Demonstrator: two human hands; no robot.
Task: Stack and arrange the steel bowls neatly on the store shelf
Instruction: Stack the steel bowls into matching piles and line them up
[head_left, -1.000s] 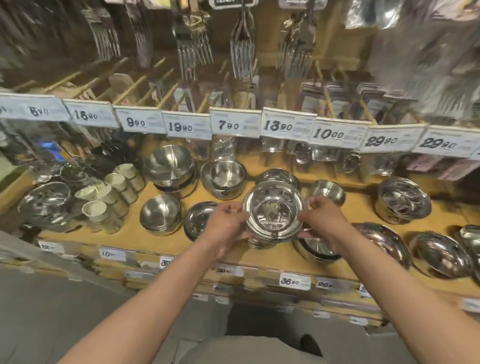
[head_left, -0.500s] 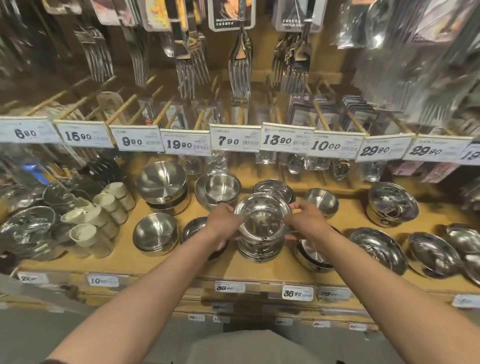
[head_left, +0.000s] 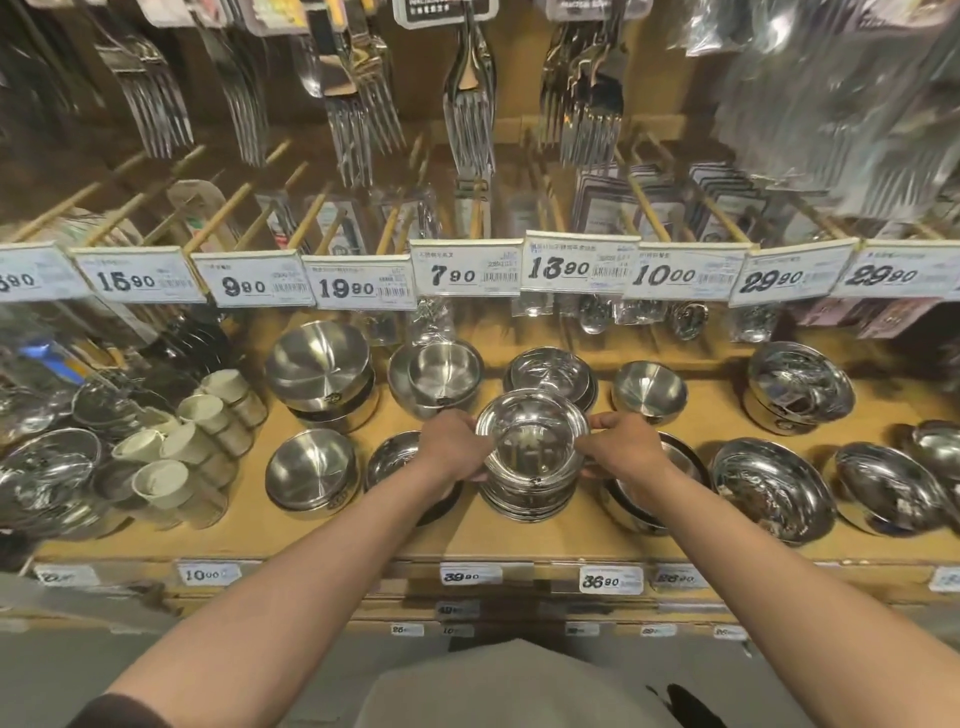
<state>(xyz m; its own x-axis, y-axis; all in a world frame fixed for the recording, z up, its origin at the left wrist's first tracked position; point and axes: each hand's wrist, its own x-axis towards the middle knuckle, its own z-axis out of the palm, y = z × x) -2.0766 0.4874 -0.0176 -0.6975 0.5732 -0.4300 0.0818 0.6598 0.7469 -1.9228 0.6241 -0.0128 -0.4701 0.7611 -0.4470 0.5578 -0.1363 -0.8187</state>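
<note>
A stack of shiny steel bowls (head_left: 531, 457) stands at the middle of the wooden shelf (head_left: 519, 540). My left hand (head_left: 451, 448) grips its left side and my right hand (head_left: 623, 448) grips its right side, both around the top bowl's rim. Other steel bowls stand around it: a large stack (head_left: 323, 371) at the back left, a nested pair (head_left: 441, 376) behind the hands, a single bowl (head_left: 310, 474) at the front left, a small bowl (head_left: 649, 391) at the back right. A bowl under each wrist is partly hidden.
White cups (head_left: 187, 457) lie stacked on their sides at the left. Wide steel bowls (head_left: 769, 486) lean at the right. Price tags (head_left: 465, 270) hang above the shelf, with packed forks (head_left: 467, 104) on pegs higher up. More price labels line the shelf's front edge.
Both hands carried the top bowl down and away from me onto the stack. It now sits lower, nested on the other bowls.
</note>
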